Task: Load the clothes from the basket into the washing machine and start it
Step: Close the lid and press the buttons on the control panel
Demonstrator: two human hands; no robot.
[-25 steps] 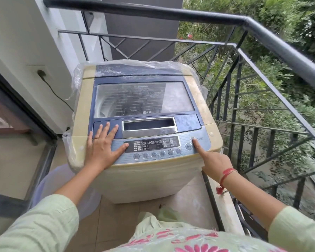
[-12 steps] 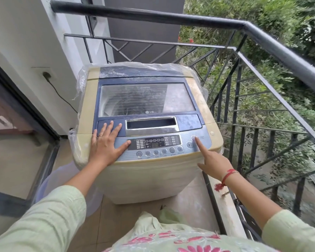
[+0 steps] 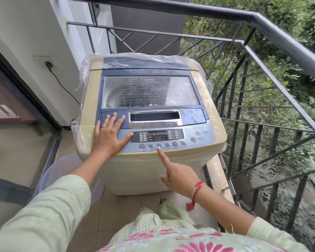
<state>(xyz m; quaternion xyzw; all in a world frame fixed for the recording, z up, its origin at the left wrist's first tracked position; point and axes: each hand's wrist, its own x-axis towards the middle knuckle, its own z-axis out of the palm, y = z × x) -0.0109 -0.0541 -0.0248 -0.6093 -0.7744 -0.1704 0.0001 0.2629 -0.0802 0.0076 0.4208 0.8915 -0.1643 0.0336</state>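
- White plastered wall (image 3: 25, 30): up and left of the left-hand fingers (image 3: 115, 118); bears a white square socket plate (image 3: 44, 60) with a thin black cable (image 3: 64, 86) trailing downward.
- Dark-framed sliding glass door (image 3: 31, 95): far left of those fingers.
- Black metal bar railing (image 3: 171, 6): beyond and right of the right-hand pointing finger (image 3: 162, 157); turns a corner.
- Flat grey wall panel (image 3: 149, 28): behind the railing, ahead of the fingers.
- Dense green foliage (image 3: 289, 91): outside the bars.
- Beige floor tiles (image 3: 105, 220): below the fingers; pale concrete kerb (image 3: 215, 171) at the railing's foot.
- Light: soft, even daylight.
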